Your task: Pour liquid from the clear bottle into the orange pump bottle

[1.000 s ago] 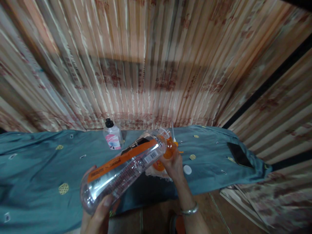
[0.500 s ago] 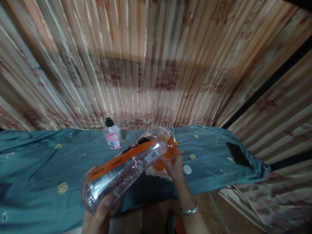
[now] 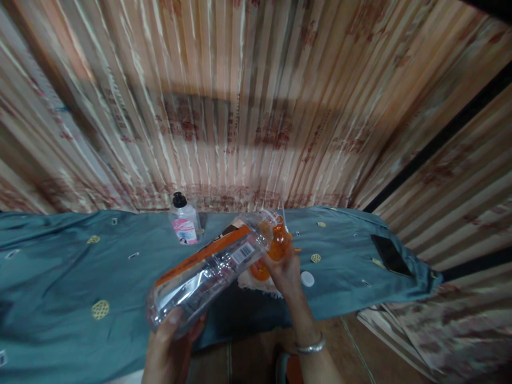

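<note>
A large clear plastic bottle point(image 3: 204, 282) with an orange label and a barcode lies tilted across the middle of the view. Around its base end, at lower left, my left hand point(image 3: 170, 338) is closed. The bottle's neck points up and right and meets or overlaps the top of a small orange see-through bottle point(image 3: 278, 244). My right hand point(image 3: 286, 273), wearing a silver bangle, is wrapped round that small bottle. Behind the wrist, a second orange item point(image 3: 261, 271) rests on a pale fringed cloth point(image 3: 260, 286). Whether liquid passes between the bottles cannot be made out.
A white round cap point(image 3: 308, 279) lies right of my right hand. Toward the back left stands a clear bottle point(image 3: 186, 228) with a black top and pink label. A dark phone point(image 3: 391, 255) lies at the right of the green-blue tablecloth point(image 3: 60, 266). Behind hangs a patterned curtain point(image 3: 240, 122).
My left hand and the large bottle's base end have shifted slightly right. The bottle's neck and my right hand with the small bottle stay nearly where they were.
</note>
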Demonstrator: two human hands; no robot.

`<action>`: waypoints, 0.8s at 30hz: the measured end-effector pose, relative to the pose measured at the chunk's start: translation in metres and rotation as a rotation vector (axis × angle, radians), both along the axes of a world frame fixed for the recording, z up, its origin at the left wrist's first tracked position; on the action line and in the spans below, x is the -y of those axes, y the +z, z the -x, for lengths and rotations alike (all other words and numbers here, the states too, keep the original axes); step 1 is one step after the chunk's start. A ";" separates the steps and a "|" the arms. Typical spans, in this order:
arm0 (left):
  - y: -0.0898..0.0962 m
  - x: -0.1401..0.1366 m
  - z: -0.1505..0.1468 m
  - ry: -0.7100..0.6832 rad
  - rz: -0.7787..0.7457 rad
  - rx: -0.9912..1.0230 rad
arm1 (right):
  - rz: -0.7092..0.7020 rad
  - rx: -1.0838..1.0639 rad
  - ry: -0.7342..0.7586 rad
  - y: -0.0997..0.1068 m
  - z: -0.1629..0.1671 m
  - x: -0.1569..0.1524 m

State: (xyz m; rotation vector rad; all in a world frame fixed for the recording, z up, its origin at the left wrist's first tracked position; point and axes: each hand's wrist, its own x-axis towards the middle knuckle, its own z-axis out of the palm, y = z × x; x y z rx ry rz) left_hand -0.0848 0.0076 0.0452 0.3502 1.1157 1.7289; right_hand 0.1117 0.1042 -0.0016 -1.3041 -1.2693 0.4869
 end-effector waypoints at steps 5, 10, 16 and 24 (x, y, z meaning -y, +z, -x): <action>0.001 0.000 -0.001 0.006 0.049 0.045 | 0.019 -0.008 0.000 0.003 0.001 0.002; 0.001 0.000 0.000 0.012 0.006 0.043 | 0.006 -0.004 -0.008 -0.001 -0.001 0.002; 0.002 -0.001 0.002 0.031 -0.005 0.014 | -0.011 0.005 0.003 -0.001 0.001 0.000; 0.010 0.001 0.011 0.030 -0.069 -0.147 | -0.027 -0.023 0.012 0.004 0.006 0.000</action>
